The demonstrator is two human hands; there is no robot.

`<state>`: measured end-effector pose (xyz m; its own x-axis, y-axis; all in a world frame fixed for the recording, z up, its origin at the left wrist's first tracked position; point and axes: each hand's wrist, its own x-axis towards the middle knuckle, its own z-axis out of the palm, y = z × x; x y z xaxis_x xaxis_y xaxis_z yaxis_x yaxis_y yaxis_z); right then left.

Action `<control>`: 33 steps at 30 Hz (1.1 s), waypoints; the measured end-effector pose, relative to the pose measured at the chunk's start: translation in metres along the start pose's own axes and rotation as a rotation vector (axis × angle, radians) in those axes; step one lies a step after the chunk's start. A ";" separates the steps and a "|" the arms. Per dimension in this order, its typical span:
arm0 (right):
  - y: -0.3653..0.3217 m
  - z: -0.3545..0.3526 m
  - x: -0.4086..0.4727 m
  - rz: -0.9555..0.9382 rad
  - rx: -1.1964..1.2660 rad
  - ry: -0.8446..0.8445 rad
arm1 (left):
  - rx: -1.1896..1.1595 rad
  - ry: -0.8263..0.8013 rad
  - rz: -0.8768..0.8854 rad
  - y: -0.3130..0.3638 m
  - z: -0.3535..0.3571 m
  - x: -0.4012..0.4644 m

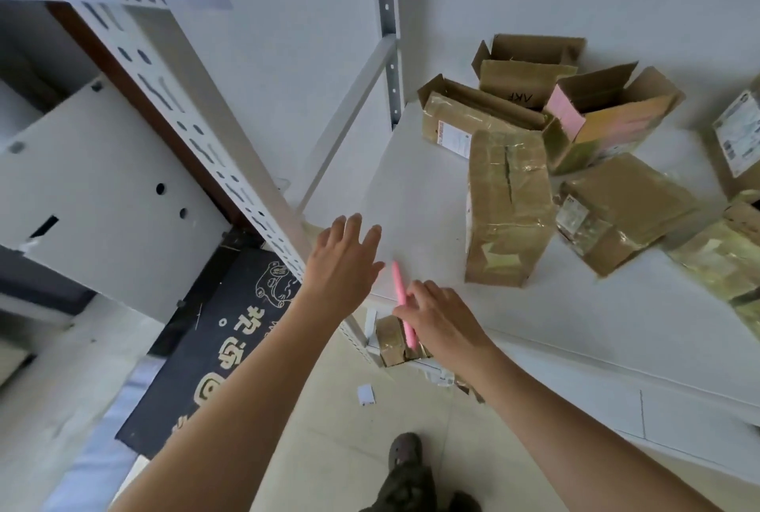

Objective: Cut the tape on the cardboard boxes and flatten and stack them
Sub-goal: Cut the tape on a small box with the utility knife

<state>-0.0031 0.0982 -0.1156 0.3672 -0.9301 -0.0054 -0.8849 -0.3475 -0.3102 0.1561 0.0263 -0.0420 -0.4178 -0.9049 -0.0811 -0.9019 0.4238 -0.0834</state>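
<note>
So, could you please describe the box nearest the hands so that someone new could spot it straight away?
Start at the white shelf holding the cardboard boxes. The nearest box stands upright at the front of the group, closest to the pink cutter. Unlike the open boxes behind, it is closed, taped, with a dark slit down its top.

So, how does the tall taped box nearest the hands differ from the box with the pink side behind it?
The tall taped box stands upright with its flaps shut under glossy tape, though a dark slit runs down its top seam. The box with the pink side lies tilted with its flaps open, so its inside shows. The first is plain brown; the second bears pink panels. Both are cardboard and rest on the white shelf.
</note>
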 end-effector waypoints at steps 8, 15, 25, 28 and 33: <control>-0.003 -0.065 -0.012 -0.096 0.114 0.529 | 0.012 0.099 -0.014 0.000 -0.028 0.000; 0.030 -0.143 -0.015 0.068 0.263 0.964 | -0.017 0.189 0.076 0.025 -0.069 0.045; 0.082 -0.159 0.007 0.432 0.693 0.826 | -1.086 -0.290 -0.104 0.083 -0.065 0.109; 0.084 -0.154 0.007 0.449 0.708 0.857 | -1.271 -0.381 -0.155 0.091 -0.058 0.104; 0.089 -0.149 0.014 0.491 0.707 0.868 | -1.314 -0.325 -0.154 0.104 -0.051 0.089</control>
<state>-0.1194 0.0363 -0.0013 -0.5145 -0.8087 0.2852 -0.4253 -0.0481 -0.9038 0.0198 -0.0120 -0.0076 -0.4242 -0.8124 -0.4001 -0.4509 -0.1937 0.8713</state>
